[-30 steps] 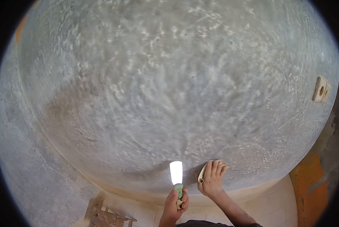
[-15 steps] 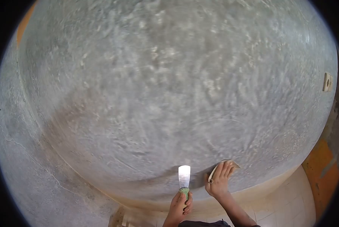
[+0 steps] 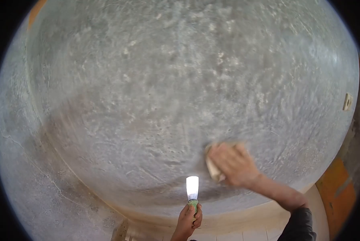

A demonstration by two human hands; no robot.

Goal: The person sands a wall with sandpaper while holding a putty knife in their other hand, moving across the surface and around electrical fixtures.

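My left hand (image 3: 188, 219) is wrapped round the green handle of a putty knife (image 3: 192, 188), whose bright blade points up in front of the wall. Against the grey plastered wall (image 3: 147, 108), my right hand (image 3: 236, 164) presses a folded pale sheet that looks like sandpaper (image 3: 213, 166). Motion blurs the right fingers, and the palm hides most of the sheet. Both hands are at the lower part of the wall, the right one higher than the left.
A wall socket (image 3: 347, 102) sits at the far right. On the left, an adjoining wall (image 3: 23, 160) with a long crack meets this one at a corner. Pale floor tiles (image 3: 244, 235) show at the bottom, and an orange patch (image 3: 338, 193) lies at lower right.
My right hand has moved up and slightly left across the wall with the sandpaper, its forearm now reaching in from the right. The left hand keeps the putty knife almost still.
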